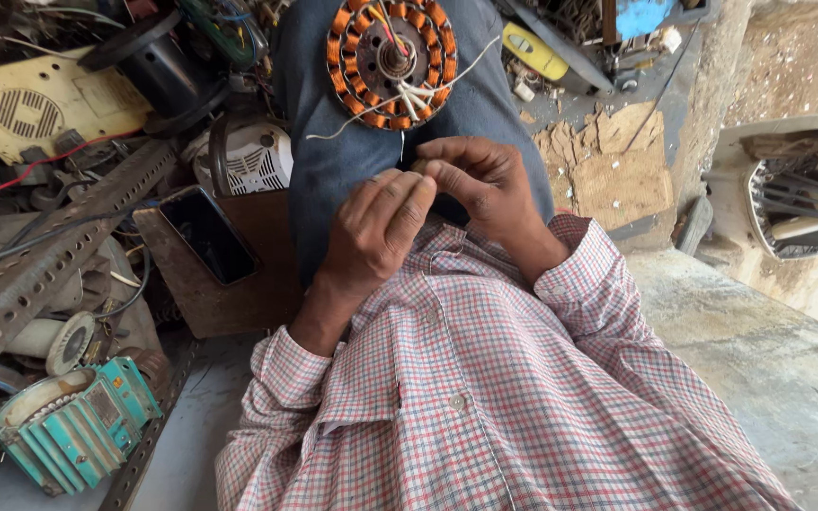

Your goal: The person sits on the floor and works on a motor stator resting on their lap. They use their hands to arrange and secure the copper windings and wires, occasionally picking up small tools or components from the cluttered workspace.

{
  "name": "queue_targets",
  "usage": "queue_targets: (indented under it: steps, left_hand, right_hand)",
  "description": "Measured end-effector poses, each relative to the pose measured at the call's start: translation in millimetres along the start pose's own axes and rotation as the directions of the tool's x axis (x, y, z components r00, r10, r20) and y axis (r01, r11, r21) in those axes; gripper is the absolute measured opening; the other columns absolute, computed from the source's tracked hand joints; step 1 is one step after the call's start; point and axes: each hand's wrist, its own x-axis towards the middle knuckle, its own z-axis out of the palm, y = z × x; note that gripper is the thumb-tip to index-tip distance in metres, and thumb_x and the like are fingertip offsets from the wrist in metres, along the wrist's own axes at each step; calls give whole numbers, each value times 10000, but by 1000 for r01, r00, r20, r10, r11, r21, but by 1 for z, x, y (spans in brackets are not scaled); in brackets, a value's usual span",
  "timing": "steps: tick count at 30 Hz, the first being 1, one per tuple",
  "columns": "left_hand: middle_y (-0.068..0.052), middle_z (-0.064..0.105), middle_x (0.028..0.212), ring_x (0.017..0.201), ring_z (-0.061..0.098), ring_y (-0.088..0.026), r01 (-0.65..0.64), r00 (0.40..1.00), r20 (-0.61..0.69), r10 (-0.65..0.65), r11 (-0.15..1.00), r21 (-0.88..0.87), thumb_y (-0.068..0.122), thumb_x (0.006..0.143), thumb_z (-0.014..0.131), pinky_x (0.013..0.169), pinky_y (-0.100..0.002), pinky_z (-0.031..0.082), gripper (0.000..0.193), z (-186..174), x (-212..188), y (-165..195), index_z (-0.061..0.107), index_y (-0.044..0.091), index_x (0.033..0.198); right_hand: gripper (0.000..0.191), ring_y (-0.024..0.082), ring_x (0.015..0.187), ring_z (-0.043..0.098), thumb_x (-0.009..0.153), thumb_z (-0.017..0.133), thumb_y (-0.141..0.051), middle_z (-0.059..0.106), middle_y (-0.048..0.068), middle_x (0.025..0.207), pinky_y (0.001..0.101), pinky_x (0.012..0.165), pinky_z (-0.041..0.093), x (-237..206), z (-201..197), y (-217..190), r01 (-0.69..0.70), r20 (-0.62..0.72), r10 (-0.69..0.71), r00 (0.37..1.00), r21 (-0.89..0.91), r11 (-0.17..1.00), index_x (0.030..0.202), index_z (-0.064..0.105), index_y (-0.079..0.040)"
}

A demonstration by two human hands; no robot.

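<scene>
Stator [392, 62] on our knee, both hands just below it.
White leads [416, 95] trail from the copper-wound ring down toward our fingers [447, 176]; right hand [485, 180] nearer. Left hand [379, 227] and right hand pinch together on a small piece, too hidden to identify.

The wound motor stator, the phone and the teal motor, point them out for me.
wound motor stator [391, 61], head view, on its copper coil ring
phone [208, 235], head view, on the middle of its dark screen
teal motor [76, 426], head view, on its finned casing
</scene>
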Motion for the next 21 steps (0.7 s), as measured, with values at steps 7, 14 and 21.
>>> queue_targets:
  steps: [7,14,21]
  left_hand:
    - [-148,675,1130,1051,729,-297,200,972,-71,-224,946,-254,-13,983,745,906,-367,649,156,9,2,1,697,-40,1130]
    - [-136,680,1129,1004,705,-297,243,963,-121,-242,970,-9,-44,971,745,864,-395,608,167,4,12,-27,691,-41,1128]
    - [-121,677,1108,949,677,-259,241,965,-120,-232,968,64,-26,967,754,812,-363,596,149,14,23,-35,695,-22,1105]
  right_hand:
    - [187,153,847,725,1010,661,0,759,123,1006,284,812,614,6,-8,-3,-63,-2,63,998,89,994,1185,689,61]
    - [226,148,1007,685,1012,715,-14,686,115,1185,266,868,585,11,-6,-25,248,-101,-299,949,-348,904,1230,674,35]
    - [308,286,1259,653,942,835,-86,634,136,1342,402,1050,566,18,-9,-45,374,55,-557,829,-795,478,1226,726,-37]
